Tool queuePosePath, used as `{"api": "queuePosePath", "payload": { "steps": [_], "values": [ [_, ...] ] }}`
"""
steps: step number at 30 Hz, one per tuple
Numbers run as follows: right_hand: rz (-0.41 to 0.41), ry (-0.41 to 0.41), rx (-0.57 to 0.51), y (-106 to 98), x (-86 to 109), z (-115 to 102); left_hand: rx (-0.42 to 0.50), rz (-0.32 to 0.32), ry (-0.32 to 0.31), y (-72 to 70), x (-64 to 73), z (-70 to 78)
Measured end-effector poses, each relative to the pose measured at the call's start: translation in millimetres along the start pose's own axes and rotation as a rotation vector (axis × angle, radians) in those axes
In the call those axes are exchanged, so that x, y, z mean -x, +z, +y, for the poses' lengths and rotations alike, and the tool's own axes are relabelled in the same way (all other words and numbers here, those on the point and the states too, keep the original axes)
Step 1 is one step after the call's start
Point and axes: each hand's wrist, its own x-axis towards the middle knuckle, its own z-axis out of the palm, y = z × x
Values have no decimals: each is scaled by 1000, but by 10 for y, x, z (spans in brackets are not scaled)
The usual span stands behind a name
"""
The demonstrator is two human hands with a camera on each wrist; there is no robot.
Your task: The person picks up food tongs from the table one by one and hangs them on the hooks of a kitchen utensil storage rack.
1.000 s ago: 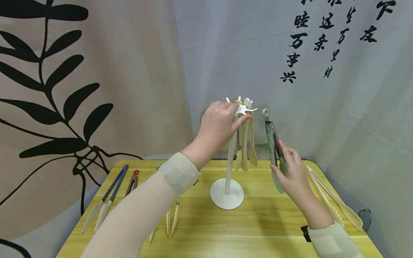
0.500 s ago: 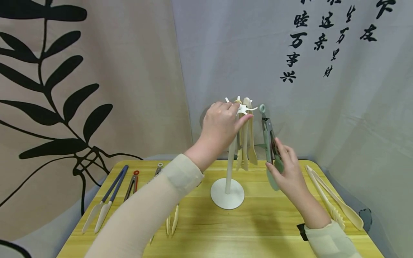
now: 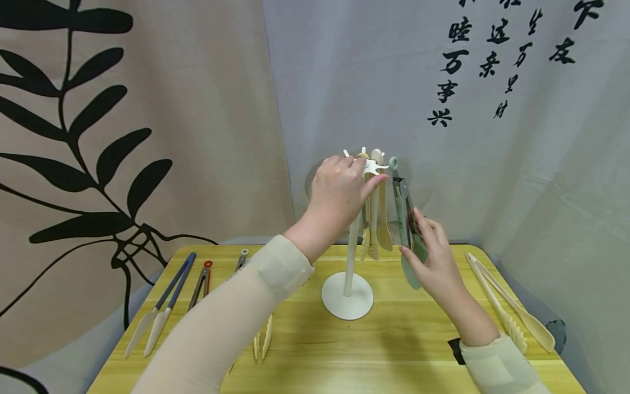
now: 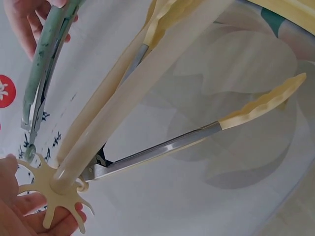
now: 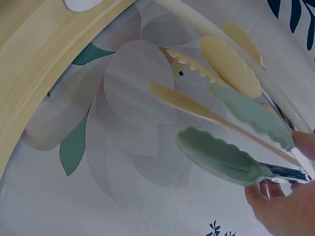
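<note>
A white utensil stand (image 3: 348, 306) with a ring of curved hooks on top stands upright on the table. My left hand (image 3: 334, 186) holds its hooked head, fingers along the hooks (image 4: 54, 184) in the left wrist view. Green kitchen tongs (image 3: 401, 205) are in my right hand (image 3: 435, 260), gripped around the arms with the hanging ring up. That ring (image 4: 30, 152) is right at a hook tip. The wavy green tong heads (image 5: 219, 157) point down and are spread apart. Cream-headed tongs (image 4: 256, 105) and other pale tongs (image 3: 383, 230) hang from the hooks.
On the table's left lie blue-handled tongs (image 3: 172, 290), red-ringed tongs (image 3: 202, 282) and tongs with a pale ring (image 3: 243, 254), partly under my left sleeve. Cream tongs (image 3: 524, 317) lie at the right edge. A curtain (image 3: 221, 137) hangs behind.
My right hand has moved left with the green tongs, bringing their ring from beside the stand right up to a hook. My left hand stays on the stand's head.
</note>
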Motion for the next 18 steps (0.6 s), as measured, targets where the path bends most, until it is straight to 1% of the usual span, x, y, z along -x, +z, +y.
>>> {"api": "queuePosePath", "payload": {
  "steps": [2,8,14,18],
  "values": [
    [-2,3,0,8,-2,5,-7,-9,-2,-6,0,7],
    [-20,31,-2,16,-18,-6,-22,-5,-5,-6,-8,23],
    [-21,17,-26,45,-36,12,-39,6,-5,0,-15,28],
    [-23,20,-33,57,-47,11,-41,-1,-7,2,-19,31]
  ]
}}
